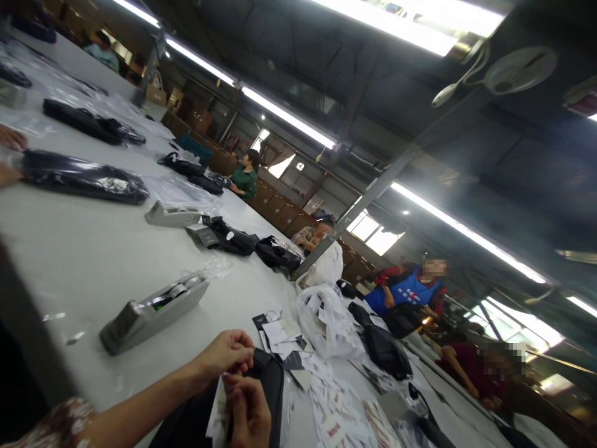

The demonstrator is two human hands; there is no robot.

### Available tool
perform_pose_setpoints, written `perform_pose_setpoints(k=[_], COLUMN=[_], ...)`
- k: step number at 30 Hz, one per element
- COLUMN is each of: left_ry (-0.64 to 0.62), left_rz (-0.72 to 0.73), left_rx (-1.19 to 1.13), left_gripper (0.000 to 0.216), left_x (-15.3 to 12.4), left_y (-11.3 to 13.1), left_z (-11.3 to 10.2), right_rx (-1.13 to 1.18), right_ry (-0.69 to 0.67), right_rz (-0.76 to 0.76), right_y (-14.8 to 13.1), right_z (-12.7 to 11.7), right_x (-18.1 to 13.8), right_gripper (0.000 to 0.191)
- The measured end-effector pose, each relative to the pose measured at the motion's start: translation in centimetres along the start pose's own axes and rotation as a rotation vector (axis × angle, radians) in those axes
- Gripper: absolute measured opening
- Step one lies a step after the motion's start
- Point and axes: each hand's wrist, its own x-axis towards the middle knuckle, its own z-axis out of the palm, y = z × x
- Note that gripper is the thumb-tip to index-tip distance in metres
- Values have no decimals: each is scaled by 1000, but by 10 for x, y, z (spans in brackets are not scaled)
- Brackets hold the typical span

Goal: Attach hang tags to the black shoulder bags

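Low in the head view, my left hand [228, 354] is closed in a pinch, its fingertips just above my right hand; whatever is in the pinch is too small to make out. My right hand [250, 410] is closed on a white tag [216, 414], which hangs down between the hands. Beneath both hands lies a black bag [275, 389], partly covered by them. A grey tape dispenser [156, 314] stands on the white table [93, 261] beyond my left forearm. Loose dark and white tags [282, 333] lie just past the bag.
Many paper labels [333, 407] are spread to the right, beside a white plastic bag [326, 320]. Black bags [385, 348] line the table, with a second dispenser [172, 214] farther off. Wrapped black goods [84, 177] lie near another person's hands [10, 146]. Co-workers [405, 289] sit across.
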Motion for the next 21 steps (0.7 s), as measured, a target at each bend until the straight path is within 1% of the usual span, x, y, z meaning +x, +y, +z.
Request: perform_pose_setpoints(k=[2,4,7,9,12,16,21], left_ry=[0,-24,-80,-115,-134,-166,-218], left_rz=[22,48,73,65,59,52,35], left_rx=[1,27,130,210,266,286,322], left_gripper=[37,34,28,24,23,21,19], left_x=[0,-3,-8,-11,-9,-5,-7], left_y=[-3,-2,2,3,-2,-10,-3], left_z=[-4,-5,-1,2,3,-1,-3], right_rx=[126,161,50,-17,-59,-70,-38], right_ry=[-4,26,187,243,205,161,120], right_rz=[126,207,212,205,219,234,257], right_y=[4,7,6,6,6,6,1], right_z=[-3,-12,-25,-30,-30,-27,-26], right_x=[3,9,17,20,23,22,19], right_gripper=[28,31,30,28,27,26,25])
